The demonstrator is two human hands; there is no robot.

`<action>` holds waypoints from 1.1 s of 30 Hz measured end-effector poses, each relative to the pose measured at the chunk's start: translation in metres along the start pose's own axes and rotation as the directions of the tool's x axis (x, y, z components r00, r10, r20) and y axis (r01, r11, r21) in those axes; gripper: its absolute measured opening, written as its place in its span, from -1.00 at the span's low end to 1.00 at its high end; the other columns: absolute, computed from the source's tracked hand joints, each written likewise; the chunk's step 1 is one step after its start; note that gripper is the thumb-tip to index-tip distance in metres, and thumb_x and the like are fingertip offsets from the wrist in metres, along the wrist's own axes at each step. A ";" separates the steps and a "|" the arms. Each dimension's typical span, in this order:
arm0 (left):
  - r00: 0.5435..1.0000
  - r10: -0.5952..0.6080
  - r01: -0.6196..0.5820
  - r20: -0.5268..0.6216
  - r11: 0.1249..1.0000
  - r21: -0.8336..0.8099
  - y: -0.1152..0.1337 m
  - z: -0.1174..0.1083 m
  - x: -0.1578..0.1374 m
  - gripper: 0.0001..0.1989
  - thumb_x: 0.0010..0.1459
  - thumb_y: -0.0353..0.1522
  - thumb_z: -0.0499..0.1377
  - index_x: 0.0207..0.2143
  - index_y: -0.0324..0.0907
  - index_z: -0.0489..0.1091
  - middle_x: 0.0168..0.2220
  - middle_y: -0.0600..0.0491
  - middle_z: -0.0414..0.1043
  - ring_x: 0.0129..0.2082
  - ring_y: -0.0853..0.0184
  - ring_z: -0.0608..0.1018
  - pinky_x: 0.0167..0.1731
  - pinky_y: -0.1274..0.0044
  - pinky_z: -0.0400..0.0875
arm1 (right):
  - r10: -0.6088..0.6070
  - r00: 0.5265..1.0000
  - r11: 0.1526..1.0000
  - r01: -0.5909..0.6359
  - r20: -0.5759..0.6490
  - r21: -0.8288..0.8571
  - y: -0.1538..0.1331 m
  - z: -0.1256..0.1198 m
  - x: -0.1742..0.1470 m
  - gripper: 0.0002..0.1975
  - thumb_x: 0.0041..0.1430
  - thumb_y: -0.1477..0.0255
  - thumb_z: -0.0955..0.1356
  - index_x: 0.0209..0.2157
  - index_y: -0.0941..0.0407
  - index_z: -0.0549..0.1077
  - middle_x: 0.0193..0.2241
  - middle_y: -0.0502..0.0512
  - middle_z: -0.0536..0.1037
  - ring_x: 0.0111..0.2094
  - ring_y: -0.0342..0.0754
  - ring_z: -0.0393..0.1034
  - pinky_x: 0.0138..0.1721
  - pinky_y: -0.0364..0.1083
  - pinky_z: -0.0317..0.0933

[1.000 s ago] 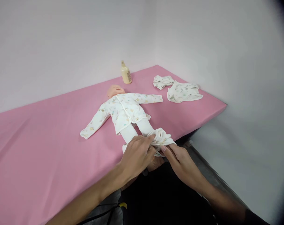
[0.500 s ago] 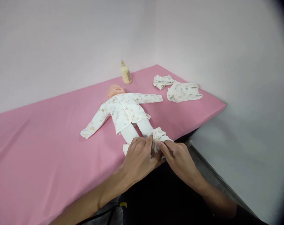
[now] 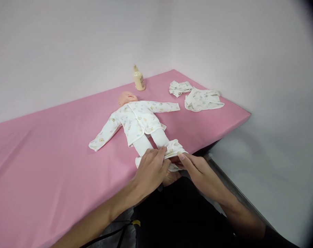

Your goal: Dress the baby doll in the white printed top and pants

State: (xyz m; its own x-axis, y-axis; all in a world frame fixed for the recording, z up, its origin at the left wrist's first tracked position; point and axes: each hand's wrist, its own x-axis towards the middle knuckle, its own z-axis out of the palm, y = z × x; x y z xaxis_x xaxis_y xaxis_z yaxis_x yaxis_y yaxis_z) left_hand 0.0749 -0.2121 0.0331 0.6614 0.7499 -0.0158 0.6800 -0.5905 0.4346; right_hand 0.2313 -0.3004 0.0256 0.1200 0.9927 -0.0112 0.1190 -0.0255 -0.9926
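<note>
A baby doll [image 3: 127, 97] lies on its back in a white printed jacket [image 3: 139, 119], its arms spread and its white legs [image 3: 143, 145] pointing toward me. Bunched white printed cloth, which looks like baby trousers [image 3: 174, 147], surrounds the lower end of the leg on the right. My left hand [image 3: 151, 167] pinches the near left side of this cloth, thumb and fingers closed. On its right side, my right hand [image 3: 197, 168] grips the edge, with the thumb on top and the other fingers partly hidden inside. The doll's feet are hidden.
A pump bottle [image 3: 139, 80] of pale yellow liquid stands behind the doll's head. Two folded printed garments, a small one [image 3: 180, 88] and a larger one [image 3: 203, 99], lie at the back right. The pink-covered table [image 3: 43, 155] ends just under my hands.
My hands have moved slightly apart, stretching the bunched cloth flatter and wider between them. The doll, the bottle and the folded garments stay where they were.
</note>
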 end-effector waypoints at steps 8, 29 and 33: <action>0.999 -0.044 0.046 0.018 0.994 -0.102 -0.002 0.000 0.009 -0.89 0.26 -0.42 -0.06 -0.33 -0.12 0.21 -0.39 0.09 0.40 -0.25 0.25 0.48 -0.32 0.50 0.26 | 0.033 0.998 0.947 -0.046 0.044 0.318 0.024 0.000 0.003 -0.59 0.37 0.15 0.26 0.03 0.07 0.56 -0.06 0.13 0.59 0.03 0.09 0.44 0.14 0.10 0.29; 0.991 0.121 -0.104 -0.057 0.965 0.241 -0.011 0.014 0.006 -0.77 0.23 -0.40 0.07 -0.06 -0.22 0.32 -0.19 -0.04 0.38 -0.12 0.14 0.36 -0.03 0.30 0.28 | -0.215 0.815 0.966 0.095 -0.538 -0.242 0.088 0.016 -0.014 -0.78 0.22 0.32 0.42 -0.11 0.07 0.47 -0.15 0.15 0.55 -0.13 0.04 0.46 -0.06 0.05 0.36; 0.989 0.091 -0.057 -0.117 0.962 0.269 -0.009 0.018 0.004 -0.73 0.23 -0.37 0.09 -0.02 -0.24 0.32 -0.18 -0.07 0.38 -0.11 0.11 0.36 -0.01 0.26 0.28 | 0.215 0.952 0.952 -0.154 -0.220 0.263 0.090 0.017 -0.008 -0.62 0.23 0.14 0.40 -0.04 0.11 0.46 -0.07 0.20 0.56 -0.05 0.11 0.46 -0.04 0.07 0.36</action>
State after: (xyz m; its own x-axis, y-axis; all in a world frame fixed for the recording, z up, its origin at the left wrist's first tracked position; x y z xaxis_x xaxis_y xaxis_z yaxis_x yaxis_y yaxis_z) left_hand 0.0772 -0.2095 0.0130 0.6790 0.7226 0.1300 0.7012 -0.6907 0.1769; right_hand 0.2245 -0.3087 -0.0653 0.3562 0.9134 -0.1972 -0.1643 -0.1466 -0.9755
